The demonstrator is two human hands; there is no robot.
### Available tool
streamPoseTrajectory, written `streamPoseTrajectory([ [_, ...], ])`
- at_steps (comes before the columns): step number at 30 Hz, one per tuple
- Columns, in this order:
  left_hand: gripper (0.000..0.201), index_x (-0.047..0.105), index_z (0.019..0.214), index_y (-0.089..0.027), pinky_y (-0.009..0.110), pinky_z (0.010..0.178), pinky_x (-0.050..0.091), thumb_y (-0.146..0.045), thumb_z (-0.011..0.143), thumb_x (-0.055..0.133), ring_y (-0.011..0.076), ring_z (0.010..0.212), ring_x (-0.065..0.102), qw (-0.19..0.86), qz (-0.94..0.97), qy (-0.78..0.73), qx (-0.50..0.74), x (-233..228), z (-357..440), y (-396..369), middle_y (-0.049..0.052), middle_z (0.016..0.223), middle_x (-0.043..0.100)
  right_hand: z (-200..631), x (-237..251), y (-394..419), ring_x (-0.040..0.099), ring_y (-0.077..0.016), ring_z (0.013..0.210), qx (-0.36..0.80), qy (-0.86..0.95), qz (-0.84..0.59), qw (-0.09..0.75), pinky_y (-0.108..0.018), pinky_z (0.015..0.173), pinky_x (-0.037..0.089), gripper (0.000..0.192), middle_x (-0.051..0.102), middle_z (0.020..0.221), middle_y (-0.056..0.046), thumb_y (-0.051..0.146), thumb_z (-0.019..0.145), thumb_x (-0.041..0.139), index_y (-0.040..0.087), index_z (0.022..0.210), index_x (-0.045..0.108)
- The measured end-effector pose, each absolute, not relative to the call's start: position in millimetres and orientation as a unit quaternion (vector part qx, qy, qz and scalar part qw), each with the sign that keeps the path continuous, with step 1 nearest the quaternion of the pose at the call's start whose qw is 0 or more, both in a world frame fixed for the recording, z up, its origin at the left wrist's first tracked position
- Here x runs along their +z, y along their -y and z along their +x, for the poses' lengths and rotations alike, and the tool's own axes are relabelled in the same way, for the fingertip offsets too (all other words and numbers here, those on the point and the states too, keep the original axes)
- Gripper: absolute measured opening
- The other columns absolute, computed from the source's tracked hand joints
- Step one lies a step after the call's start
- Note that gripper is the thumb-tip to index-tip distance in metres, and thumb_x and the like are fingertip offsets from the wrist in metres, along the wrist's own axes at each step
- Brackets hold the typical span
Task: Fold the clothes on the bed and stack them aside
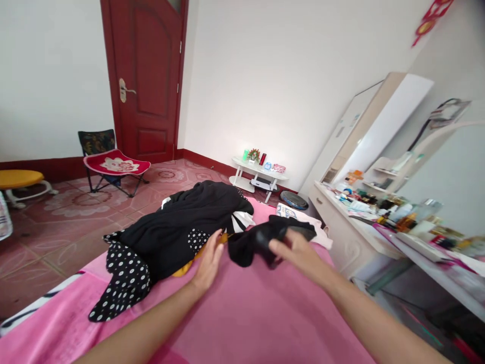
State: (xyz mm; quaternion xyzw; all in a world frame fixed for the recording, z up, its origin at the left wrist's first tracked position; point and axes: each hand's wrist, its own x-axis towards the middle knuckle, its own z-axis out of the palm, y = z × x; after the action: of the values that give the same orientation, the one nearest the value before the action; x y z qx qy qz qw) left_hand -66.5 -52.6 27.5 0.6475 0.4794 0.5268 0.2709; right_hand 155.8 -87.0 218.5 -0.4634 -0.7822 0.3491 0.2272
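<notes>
I see a red door (147, 76) shut in the far wall, with a folding chair (113, 162) near it on the tiled floor (56, 222). A yellow stool (18, 179) stands at the left edge. A low white side table (259, 174) against the wall carries small items. At the right, a counter (379, 222) crowded with bottles stands below a mirror (450, 172).

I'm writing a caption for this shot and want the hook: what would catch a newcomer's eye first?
Probably the bright pink bedcover filling the foreground, with a heap of black clothes and a black-and-white polka-dot piece piled on its left. At the centre, the right hand grips a small black garment while the left hand rests open on the cover beside it. Behind, a dark red door stands out against white walls.
</notes>
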Motion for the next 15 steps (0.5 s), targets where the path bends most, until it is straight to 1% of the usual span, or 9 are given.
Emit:
streamPoseTrajectory([
  [1, 0.05, 0.028, 0.141, -0.017, 0.038, 0.112, 0.028, -0.041, 0.098, 0.018, 0.0182, 0.133, 0.036, 0.286, 0.623, -0.482, 0.545, 32.5, -78.2, 57.6, 0.01, 0.144, 0.038, 139.6, 219.1, 106.9, 0.066, -0.0207, 0.088, 0.41, 0.8, -0.403, 0.173, -0.027, 0.074, 0.052, 0.05, 0.067, 0.112, -0.003, 0.049, 0.077, 0.061, 0.031, 0.124, 0.055],
  [2, 0.049, 0.033, 0.138, -0.017, 0.038, 0.111, 0.03, -0.041, 0.098, 0.019, 0.0184, 0.13, 0.04, 0.298, 0.617, -0.483, 0.545, 36.9, -90.7, 62.8, 0.01, 0.14, 0.044, 129.9, 216.1, 121.3, 0.066, -0.0193, 0.09, 0.443, 0.805, -0.372, 0.131, -0.025, 0.074, 0.051, 0.047, 0.065, 0.116, 0.0, 0.046, 0.077, 0.063, 0.034, 0.122, 0.056],
  [3, 0.047, 0.039, 0.134, -0.018, 0.039, 0.11, 0.031, -0.042, 0.097, 0.022, 0.019, 0.128, 0.044, 0.305, 0.628, -0.484, 0.528, 40.2, -103.1, 68.1, 0.009, 0.136, 0.048, 126.7, 209.7, 128.9, 0.066, -0.0185, 0.089, 0.44, 0.812, -0.366, 0.119, -0.025, 0.073, 0.051, 0.042, 0.066, 0.113, 0.002, 0.044, 0.077, 0.064, 0.036, 0.118, 0.059],
  [6, 0.043, 0.051, 0.124, -0.021, 0.041, 0.11, 0.032, -0.043, 0.088, 0.046, 0.022, 0.124, 0.047, 0.29, 0.712, -0.481, 0.421, 41.7, -131.5, 85.2, 0.007, 0.132, 0.052, 148.2, 172.9, 111.1, 0.064, -0.02, 0.091, 0.291, 0.838, -0.434, 0.159, -0.029, 0.078, 0.049, 0.029, 0.068, 0.103, 0.001, 0.036, 0.076, 0.065, 0.03, 0.104, 0.067],
  [8, 0.06, 0.047, 0.13, -0.02, 0.041, 0.11, 0.033, -0.036, 0.074, 0.063, 0.0247, 0.126, 0.045, 0.262, 0.754, -0.491, 0.347, 36.3, -137.8, 96.6, 0.009, 0.135, 0.049, 175.1, 139.3, 78.2, 0.061, -0.0218, 0.099, 0.209, 0.824, -0.492, 0.188, -0.033, 0.086, 0.047, 0.027, 0.067, 0.108, -0.004, 0.029, 0.078, 0.06, 0.023, 0.103, 0.066],
  [10, 0.077, 0.038, 0.136, -0.018, 0.04, 0.11, 0.032, -0.026, 0.065, 0.067, 0.0259, 0.127, 0.044, 0.238, 0.761, -0.52, 0.308, 29.5, -134.4, 107.1, 0.011, 0.139, 0.045, 199.1, 106.1, 45.2, 0.06, -0.0223, 0.104, 0.174, 0.776, -0.572, 0.201, -0.035, 0.092, 0.045, 0.041, 0.06, 0.121, -0.009, 0.023, 0.076, 0.06, 0.018, 0.117, 0.058],
  [11, 0.079, 0.036, 0.137, -0.018, 0.04, 0.11, 0.032, -0.022, 0.065, 0.065, 0.0256, 0.128, 0.043, 0.233, 0.757, -0.532, 0.3, 26.8, -130.4, 112.0, 0.011, 0.139, 0.045, 208.0, 91.7, 31.8, 0.059, -0.0227, 0.108, 0.161, 0.751, -0.61, 0.198, -0.036, 0.093, 0.044, 0.05, 0.054, 0.13, -0.012, 0.024, 0.076, 0.059, 0.017, 0.125, 0.052],
  [13, 0.074, 0.036, 0.135, -0.021, 0.038, 0.11, 0.033, -0.017, 0.066, 0.061, 0.0235, 0.127, 0.045, 0.236, 0.757, -0.528, 0.303, 24.6, -120.6, 121.8, 0.008, 0.137, 0.048, 218.4, 69.7, 13.8, 0.056, -0.0237, 0.115, 0.151, 0.708, -0.666, 0.177, -0.037, 0.094, 0.043, 0.064, 0.045, 0.138, -0.015, 0.031, 0.078, 0.058, 0.016, 0.138, 0.038],
  [15, 0.067, 0.04, 0.13, -0.026, 0.035, 0.107, 0.035, -0.015, 0.066, 0.059, 0.0211, 0.124, 0.047, 0.245, 0.775, -0.491, 0.313, 27.9, -111.9, 132.5, 0.004, 0.133, 0.051, 220.8, 58.1, 6.2, 0.055, -0.0244, 0.116, 0.15, 0.691, -0.691, 0.149, -0.038, 0.094, 0.043, 0.07, 0.047, 0.137, -0.015, 0.039, 0.079, 0.058, 0.018, 0.141, 0.032],
])
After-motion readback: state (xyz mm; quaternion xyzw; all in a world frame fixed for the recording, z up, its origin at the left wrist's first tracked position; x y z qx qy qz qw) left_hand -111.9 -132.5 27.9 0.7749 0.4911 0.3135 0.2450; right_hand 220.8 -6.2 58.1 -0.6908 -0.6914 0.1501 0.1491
